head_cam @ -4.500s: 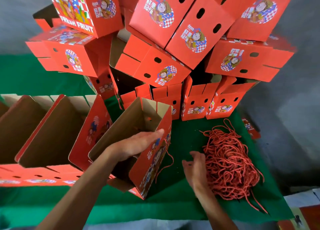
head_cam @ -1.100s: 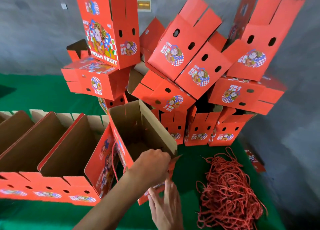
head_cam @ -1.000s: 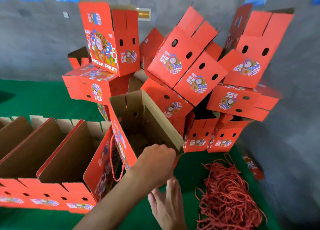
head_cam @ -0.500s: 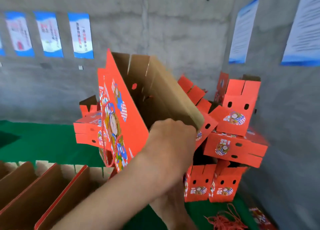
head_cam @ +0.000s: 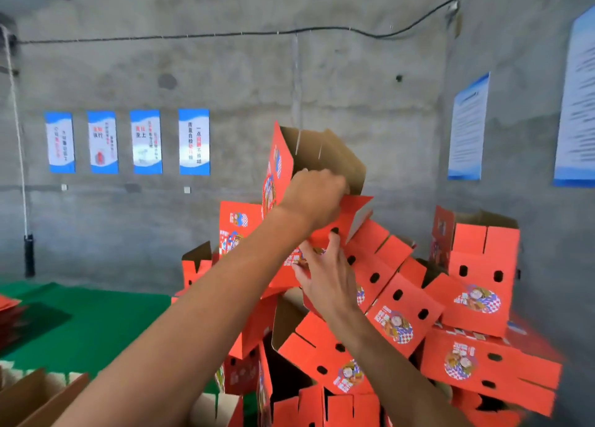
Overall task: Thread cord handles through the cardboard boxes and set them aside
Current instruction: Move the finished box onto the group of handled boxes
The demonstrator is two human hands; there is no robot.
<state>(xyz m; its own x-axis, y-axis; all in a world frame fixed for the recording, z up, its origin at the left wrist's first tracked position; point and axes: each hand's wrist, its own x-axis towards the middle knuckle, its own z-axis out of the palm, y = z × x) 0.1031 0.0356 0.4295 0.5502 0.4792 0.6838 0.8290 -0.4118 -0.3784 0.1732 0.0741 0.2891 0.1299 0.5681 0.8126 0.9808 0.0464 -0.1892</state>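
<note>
A red printed box (head_cam: 325, 156) with a brown inside is raised high above the heap of red boxes (head_cam: 405, 314), its open top tilted up and to the right. My left hand (head_cam: 315, 198) is clamped on its near edge. A red cord handle (head_cam: 268, 198) loops down the box's left face. Just below, my right hand (head_cam: 325, 281) has its fingers spread against the box's red end panel, without closing on it. The pile of loose cords is out of view.
The heap fills the right corner against the concrete wall (head_cam: 241, 72). A green cover (head_cam: 80, 323) lies to the left. Open brown-lined boxes (head_cam: 38, 401) stand at the lower left edge. Posters (head_cam: 145, 141) hang on the walls.
The box has gone from the green cover up to the top of the heap, carried by my left hand with the right hand under it. My view has tilted upward and the cords have left it.
</note>
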